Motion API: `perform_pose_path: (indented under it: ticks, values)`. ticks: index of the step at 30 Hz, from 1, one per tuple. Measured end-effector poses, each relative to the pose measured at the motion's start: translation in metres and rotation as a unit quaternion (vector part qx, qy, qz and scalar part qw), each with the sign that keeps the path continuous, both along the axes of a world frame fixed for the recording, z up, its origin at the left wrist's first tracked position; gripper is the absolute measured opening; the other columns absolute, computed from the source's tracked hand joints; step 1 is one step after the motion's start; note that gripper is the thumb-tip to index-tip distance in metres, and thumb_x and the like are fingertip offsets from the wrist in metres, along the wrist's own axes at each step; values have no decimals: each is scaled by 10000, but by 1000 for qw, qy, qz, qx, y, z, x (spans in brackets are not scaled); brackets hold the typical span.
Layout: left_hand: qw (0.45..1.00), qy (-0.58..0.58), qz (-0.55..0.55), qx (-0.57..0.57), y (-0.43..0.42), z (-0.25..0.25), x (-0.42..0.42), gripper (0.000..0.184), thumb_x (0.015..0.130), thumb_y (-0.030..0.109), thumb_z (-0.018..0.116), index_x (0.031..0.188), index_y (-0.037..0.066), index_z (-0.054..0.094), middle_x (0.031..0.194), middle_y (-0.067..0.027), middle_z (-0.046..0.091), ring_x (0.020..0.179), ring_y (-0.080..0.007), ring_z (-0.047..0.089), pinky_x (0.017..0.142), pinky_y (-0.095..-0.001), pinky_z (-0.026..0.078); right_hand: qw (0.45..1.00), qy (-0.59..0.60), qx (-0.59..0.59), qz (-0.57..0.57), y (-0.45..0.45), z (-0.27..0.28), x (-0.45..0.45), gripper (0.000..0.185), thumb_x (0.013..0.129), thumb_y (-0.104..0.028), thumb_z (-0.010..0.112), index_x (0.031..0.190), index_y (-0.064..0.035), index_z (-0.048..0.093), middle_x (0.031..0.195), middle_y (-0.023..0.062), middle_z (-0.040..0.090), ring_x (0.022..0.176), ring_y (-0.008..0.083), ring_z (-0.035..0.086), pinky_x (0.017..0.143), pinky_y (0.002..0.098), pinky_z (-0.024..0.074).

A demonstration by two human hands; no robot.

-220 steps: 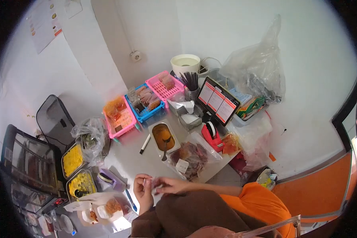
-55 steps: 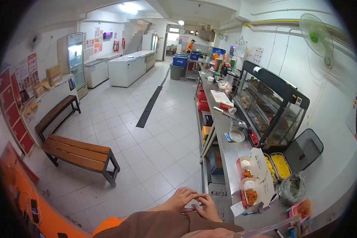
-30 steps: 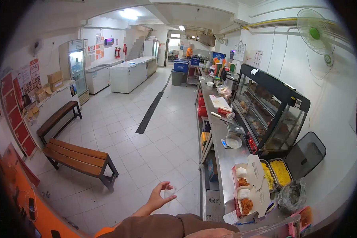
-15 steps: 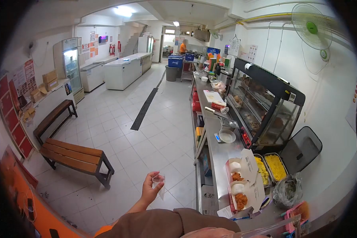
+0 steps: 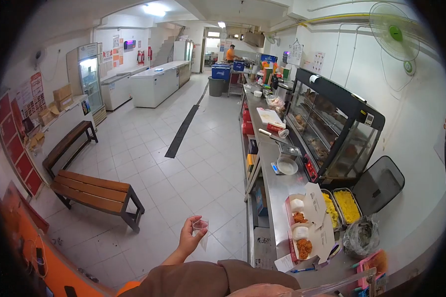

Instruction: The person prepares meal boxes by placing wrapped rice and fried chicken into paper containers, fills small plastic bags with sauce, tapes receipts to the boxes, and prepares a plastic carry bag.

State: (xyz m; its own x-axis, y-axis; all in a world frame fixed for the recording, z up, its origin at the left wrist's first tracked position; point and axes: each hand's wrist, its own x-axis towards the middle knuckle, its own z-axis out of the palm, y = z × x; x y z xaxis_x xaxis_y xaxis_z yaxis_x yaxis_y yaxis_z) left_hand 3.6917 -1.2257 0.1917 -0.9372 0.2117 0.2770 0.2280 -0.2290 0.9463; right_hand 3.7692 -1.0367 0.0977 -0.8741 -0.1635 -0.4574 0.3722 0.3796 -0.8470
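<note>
My left hand (image 5: 187,238) is raised low in the middle of the view, over the tiled floor. Its thumb and fingers are closed round a small clear plastic piece (image 5: 201,225), which looks like an opened bag or cup. My right hand is out of sight. On the steel counter to the right, two open boxes (image 5: 294,250) each hold a white mound and browned, fried-looking food. Beside them are two metal trays of yellow food (image 5: 347,207). A clear plastic bag (image 5: 361,236) with dark contents sits near the trays.
A glass display case (image 5: 332,128) stands on the counter (image 5: 271,185). A round bowl (image 5: 287,166), a knife and a cutting board lie farther along. Wooden benches (image 5: 90,192) are at the left, chest freezers (image 5: 156,86) behind. A person in orange (image 5: 230,54) stands far back.
My two hands were together earlier; my right hand has left the view. My left hand has moved left, holding the clear plastic. The view turned from the wall-side table to the room.
</note>
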Motion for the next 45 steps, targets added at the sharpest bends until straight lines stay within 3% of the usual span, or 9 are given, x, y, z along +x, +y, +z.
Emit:
perform_pose_path:
  ticks: [5, 8, 10, 18, 23, 29, 33, 40, 45]
  values:
    - [1000, -2, -9, 27, -6, -2, -4, 577, 783, 174, 700, 1245, 30, 384, 1042, -84, 565, 903, -151, 550, 861, -293, 418, 999, -17, 30, -13, 28, -2, 15, 244, 882, -240, 530, 976, -25, 596, 931, 111, 588, 848, 184, 567, 772, 336, 445]
    - [894, -150, -221, 360, -10, 34, -17, 728, 759, 232, 714, 1331, 64, 296, 1123, -101, 546, 818, -136, 545, 820, -291, 433, 996, -44, 67, -29, 57, -12, 38, 244, 882, -244, 528, 959, -24, 601, 912, 111, 591, 834, 183, 566, 764, 337, 444]
    - [883, -69, -268, 380, -10, 79, -26, 902, 737, 289, 720, 1421, 159, 145, 1204, -144, 504, 720, -106, 529, 763, -285, 447, 991, -76, 97, -51, 84, -17, 63, 246, 882, -247, 527, 948, -24, 604, 898, 111, 593, 826, 182, 566, 759, 338, 444]
    - [843, 101, -359, 388, -8, 155, -22, 1179, 662, 25, 737, 1425, 294, -121, 1218, -251, 451, 539, -71, 492, 483, -204, 384, 971, -166, 123, -123, 103, -43, 117, 256, 882, -259, 522, 904, -22, 617, 846, 109, 601, 791, 179, 565, 737, 341, 443]
    - [873, 143, -374, 278, -3, 177, -53, 1206, 630, 113, 775, 1434, 168, -121, 721, -80, 511, 516, -81, 458, 447, -217, 346, 969, -168, 110, -142, 88, -49, 113, 268, 883, -266, 518, 876, -21, 626, 813, 109, 606, 769, 177, 564, 724, 342, 443]
    - [826, 216, -436, 284, 10, 232, -83, 1231, 629, 119, 787, 1427, 168, -150, 701, -69, 508, 484, -86, 436, 425, -217, 332, 969, -175, 113, -135, 79, -58, 124, 285, 883, -275, 514, 843, -20, 636, 773, 108, 611, 743, 175, 564, 708, 345, 442]
    - [791, 187, -487, 320, 30, 214, -85, 1272, 603, 91, 806, 1424, 192, -161, 719, -73, 508, 472, -82, 416, 438, -221, 338, 967, -186, 112, -133, 71, -72, 151, 299, 883, -281, 511, 820, -20, 642, 747, 107, 615, 726, 174, 563, 697, 346, 441]
    - [796, 166, -581, 35, 128, 116, -29, 1216, 590, 116, 799, 1437, 124, -74, 900, -88, 542, 633, -98, 437, 562, -218, 369, 979, -53, 9, -197, 60, -104, 193, 302, 890, -304, 517, 954, -44, 657, 866, 107, 667, 726, 162, 569, 713, 340, 452]
    - [686, 332, -626, -162, 174, 18, 58, 1063, 598, 60, 764, 1426, 44, 98, 1002, -83, 566, 694, -157, 457, 635, -276, 413, 850, 271, -19, -451, 5, 84, 204, 343, 895, -196, 550, 1217, -80, 519, 1073, 68, 605, 943, 155, 575, 803, 292, 470]
